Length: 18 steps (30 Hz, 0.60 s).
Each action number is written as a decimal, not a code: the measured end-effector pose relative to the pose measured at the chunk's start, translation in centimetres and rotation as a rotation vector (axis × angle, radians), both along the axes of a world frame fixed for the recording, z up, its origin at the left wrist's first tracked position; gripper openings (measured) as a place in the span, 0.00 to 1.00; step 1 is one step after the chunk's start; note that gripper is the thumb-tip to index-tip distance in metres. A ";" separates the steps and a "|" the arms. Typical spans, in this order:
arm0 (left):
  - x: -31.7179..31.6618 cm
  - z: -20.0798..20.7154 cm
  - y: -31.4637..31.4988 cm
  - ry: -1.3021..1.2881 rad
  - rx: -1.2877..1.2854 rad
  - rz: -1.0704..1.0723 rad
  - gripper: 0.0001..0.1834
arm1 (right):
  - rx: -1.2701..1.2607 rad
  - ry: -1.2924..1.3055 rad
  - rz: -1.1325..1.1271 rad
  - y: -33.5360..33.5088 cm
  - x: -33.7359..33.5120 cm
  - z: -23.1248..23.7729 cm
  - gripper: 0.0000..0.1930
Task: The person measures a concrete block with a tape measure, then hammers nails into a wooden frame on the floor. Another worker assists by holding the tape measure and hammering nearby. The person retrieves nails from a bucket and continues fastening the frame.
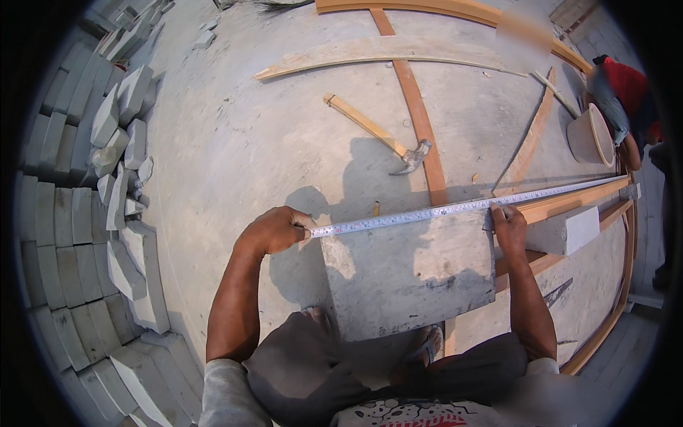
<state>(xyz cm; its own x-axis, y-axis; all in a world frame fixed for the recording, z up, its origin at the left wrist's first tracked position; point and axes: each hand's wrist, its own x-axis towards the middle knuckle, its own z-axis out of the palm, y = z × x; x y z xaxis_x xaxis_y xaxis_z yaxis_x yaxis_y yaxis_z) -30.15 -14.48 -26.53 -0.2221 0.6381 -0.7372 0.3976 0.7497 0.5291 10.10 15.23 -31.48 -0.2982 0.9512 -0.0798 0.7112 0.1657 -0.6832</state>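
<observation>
Pale grey concrete floor (228, 156), with stacked grey rectangular masonry blocks (64, 213) along its left side, seen from above.
A long, flat reddish-brown wooden strip (413, 92) crosses the floor, ending near a broad grey rectangular slab (405, 285) directly in front of the person; a narrow white measuring tape (398, 219) with dark graduations runs straight along the slab's far edge and on to the right; a claw hammer (366, 127) with a yellowish wooden handle and grey metal head lies beyond the tape, its head at the strip; the left hand (277, 229) pinches the tape's left end, just past the slab's corner; the right hand (509, 226) has its fingertips at the tape near the slab's right corner, though whether they close on it cannot be told.
</observation>
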 end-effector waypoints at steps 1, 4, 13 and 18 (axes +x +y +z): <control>0.0 -0.2 -0.1 -0.010 0.009 -0.020 0.14 | 0.002 0.000 0.000 0.0 0.1 0.0 0.16; 0.4 -0.6 -0.4 -0.015 -0.014 0.007 0.13 | -0.002 -0.014 -0.025 0.0 0.1 0.3 0.16; 0.3 -0.4 -0.4 -0.033 -0.003 -0.003 0.13 | 0.065 -0.186 0.006 -0.2 -0.3 1.8 0.16; 0.3 -0.5 -0.5 -0.009 -0.010 0.010 0.13 | 0.070 -0.087 0.002 -0.4 -0.4 1.6 0.16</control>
